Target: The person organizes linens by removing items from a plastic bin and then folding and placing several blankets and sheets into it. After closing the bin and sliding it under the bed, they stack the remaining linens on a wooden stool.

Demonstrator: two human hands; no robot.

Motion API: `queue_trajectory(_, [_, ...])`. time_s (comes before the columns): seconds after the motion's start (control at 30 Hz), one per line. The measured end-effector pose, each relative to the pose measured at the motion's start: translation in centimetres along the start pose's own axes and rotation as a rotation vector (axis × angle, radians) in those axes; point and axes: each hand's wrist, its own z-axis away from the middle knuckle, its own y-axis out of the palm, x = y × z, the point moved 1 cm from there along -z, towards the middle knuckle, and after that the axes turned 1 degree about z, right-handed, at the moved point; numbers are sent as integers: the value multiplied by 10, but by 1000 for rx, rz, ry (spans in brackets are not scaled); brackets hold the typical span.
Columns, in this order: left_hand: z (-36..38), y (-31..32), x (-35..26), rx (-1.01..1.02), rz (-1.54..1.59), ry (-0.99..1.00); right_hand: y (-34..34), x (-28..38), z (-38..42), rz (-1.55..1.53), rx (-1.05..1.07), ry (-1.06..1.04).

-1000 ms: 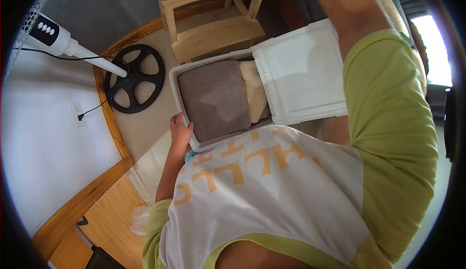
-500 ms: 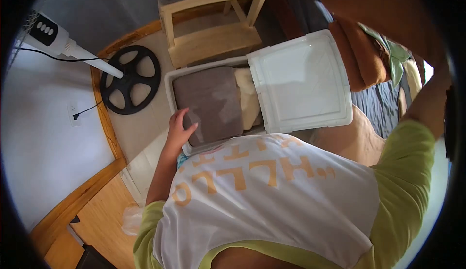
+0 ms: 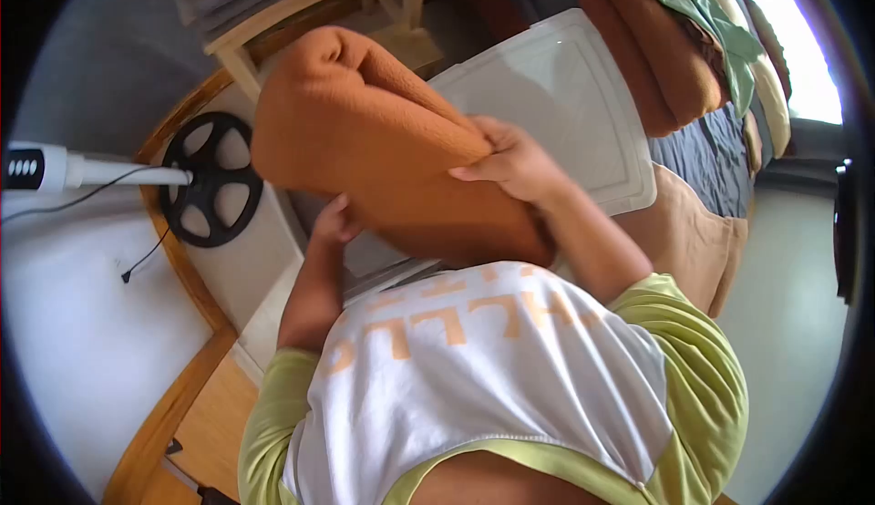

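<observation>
Folded orange blanket (image 3: 365, 131) hangs in mid-air over a white storage bin (image 3: 365, 259), carried between the person's two hands as they bend over it. The right hand (image 3: 510, 159) has its fingers (image 3: 474, 173) clenched on the blanket's near right edge, pinching the layers together; the left hand (image 3: 333, 222) sits under the near left side, fingers curled against the fabric, though how firmly it grips cannot be told. The bundle's long axis runs from far left to near right, its rounded fold pointing toward the far left, above the fan base (image 3: 210, 181) and the wooden stool (image 3: 301, 4). To set it down well, both hands would likely need to keep the layers pinched, level the bundle and line its long side up with the bin's opening beside the white lid (image 3: 565, 104). More folded blankets (image 3: 656, 58) lie on the bed at far right.
</observation>
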Motion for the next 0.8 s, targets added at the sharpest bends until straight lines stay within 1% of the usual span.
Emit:
queue_trajectory(0.03, [17,-15,-6,1,65,-16,-3,-15,-8,-133,38,9])
queue_trajectory(0.07, [33,-21,-9,-24,100,15,-9,-31,-16,-135,22,8])
queue_trajectory(0.1, [49,-27,-13,-47,133,47,-16,-48,-26,-291,10,68])
queue_trajectory(0.13, [63,-20,-20,-92,135,130,-19,-65,-32,-450,0,125])
queue_trajectory(0.17, [74,-8,-27,-91,128,117,-18,-84,-40,-460,-10,121])
queue_trajectory(0.23, [91,14,-44,-252,-3,178,-16,-121,-56,-488,1,120])
queue_trajectory(0.27, [97,18,-48,-254,-13,175,-10,-136,-64,-496,2,114])
queue_trajectory(0.33, [106,21,-53,-347,-146,128,1,-163,-71,-307,-14,-8])
queue_trajectory(0.37, [109,19,-52,-352,-150,124,1,-175,-73,-315,-13,-7])
queue_trajectory(0.43, [112,10,-44,-522,-149,48,1,-197,-75,218,-8,111])
queue_trajectory(0.47, [112,-1,-35,-526,-150,47,-1,-210,-74,215,-6,113])
queue_trajectory(0.53, [111,-25,-13,-754,-169,-1,-8,-240,-64,867,-8,266])
queue_trajectory(0.6, [105,-40,-7,-770,-192,28,-12,-265,-41,919,18,287])
queue_trajectory(0.67, [100,-40,-5,-790,-213,47,-9,-281,-11,964,48,316])
queue_trajectory(0.73, [96,-31,-6,-863,-360,158,-4,-283,15,939,-40,188])
queue_trajectory(0.77, [98,-31,-5,-867,-365,158,-2,-282,28,933,-39,186])
queue_trajectory(0.8, [99,-32,-4,-898,-404,200,-1,-277,44,904,-129,31])
